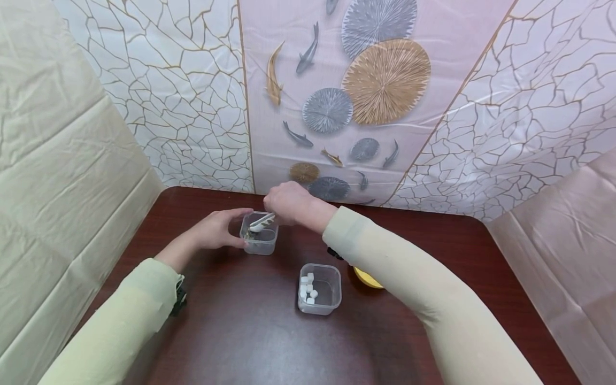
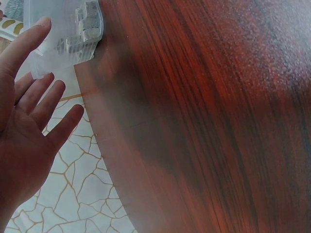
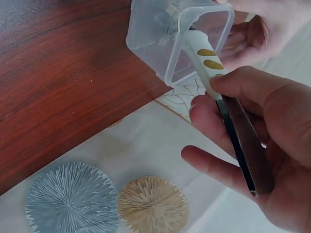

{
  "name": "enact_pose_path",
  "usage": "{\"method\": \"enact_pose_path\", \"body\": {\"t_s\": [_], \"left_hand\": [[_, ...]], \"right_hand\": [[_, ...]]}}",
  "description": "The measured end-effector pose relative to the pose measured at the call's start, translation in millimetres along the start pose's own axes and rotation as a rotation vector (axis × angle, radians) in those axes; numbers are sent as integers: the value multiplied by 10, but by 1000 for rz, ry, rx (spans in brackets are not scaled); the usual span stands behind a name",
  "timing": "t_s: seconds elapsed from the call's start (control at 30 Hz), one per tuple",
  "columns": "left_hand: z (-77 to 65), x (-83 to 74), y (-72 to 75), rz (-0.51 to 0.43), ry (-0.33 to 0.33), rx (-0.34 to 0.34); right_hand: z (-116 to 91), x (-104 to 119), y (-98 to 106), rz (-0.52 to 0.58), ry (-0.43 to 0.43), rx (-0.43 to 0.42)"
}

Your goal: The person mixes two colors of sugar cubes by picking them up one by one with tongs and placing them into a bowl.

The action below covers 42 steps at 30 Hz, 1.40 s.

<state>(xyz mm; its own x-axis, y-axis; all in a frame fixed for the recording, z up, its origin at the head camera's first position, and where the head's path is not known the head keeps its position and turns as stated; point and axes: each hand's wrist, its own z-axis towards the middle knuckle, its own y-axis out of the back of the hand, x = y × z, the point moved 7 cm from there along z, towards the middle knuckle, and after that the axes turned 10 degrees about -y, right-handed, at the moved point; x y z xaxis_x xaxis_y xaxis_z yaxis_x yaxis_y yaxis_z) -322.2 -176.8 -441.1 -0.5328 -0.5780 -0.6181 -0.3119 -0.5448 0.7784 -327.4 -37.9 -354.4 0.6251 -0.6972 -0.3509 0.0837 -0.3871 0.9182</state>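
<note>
My left hand [image 1: 216, 230] holds a clear plastic container [image 1: 261, 249] at its sides, thumb and forefinger spread across it. Several small grey-brown cubes [image 2: 90, 22] show through its wall in the left wrist view. Metal tongs [image 3: 235, 141] with white slotted tips are gripped in my right hand [image 1: 291, 202], the thumb pressing on one arm. Their white tips [image 3: 198, 43] reach in through the container's mouth. What lies between the tips is hidden.
A second clear container [image 1: 332, 309] stands nearer on the dark wood table [image 1: 231, 326], with several white cubes [image 1: 308, 287] along its left side. Right of it lies a round yellow object [image 1: 368, 279], partly behind the right sleeve. Patterned cloth [image 1: 202, 133] hangs behind the table.
</note>
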Motion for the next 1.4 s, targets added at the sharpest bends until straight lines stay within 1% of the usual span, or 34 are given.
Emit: {"method": "enact_pose_path", "body": {"t_s": [0.2,0.4,0.5,0.63,0.73,0.9,1.13,1.4], "left_hand": [[5,2,-2,-9,7,5],[7,10,-1,-3,16,8],[6,12,2,0,18,8],[2,11,1,1,20,9],[-1,14,-2,-2,25,11],[-1,20,-4,-16,28,13],[-5,31,-11,-24,17,13],[1,8,-1,-27,20,15]], "right_hand": [[-19,-95,7,100,0,13],[-42,-199,24,161,0,2],[-38,-232,8,202,7,10],[-26,-246,-50,253,0,49],[-9,-231,-99,255,-1,71],[26,-205,-150,227,-7,73],[66,-174,-211,233,-17,135],[90,-221,-193,218,-43,133]]}}
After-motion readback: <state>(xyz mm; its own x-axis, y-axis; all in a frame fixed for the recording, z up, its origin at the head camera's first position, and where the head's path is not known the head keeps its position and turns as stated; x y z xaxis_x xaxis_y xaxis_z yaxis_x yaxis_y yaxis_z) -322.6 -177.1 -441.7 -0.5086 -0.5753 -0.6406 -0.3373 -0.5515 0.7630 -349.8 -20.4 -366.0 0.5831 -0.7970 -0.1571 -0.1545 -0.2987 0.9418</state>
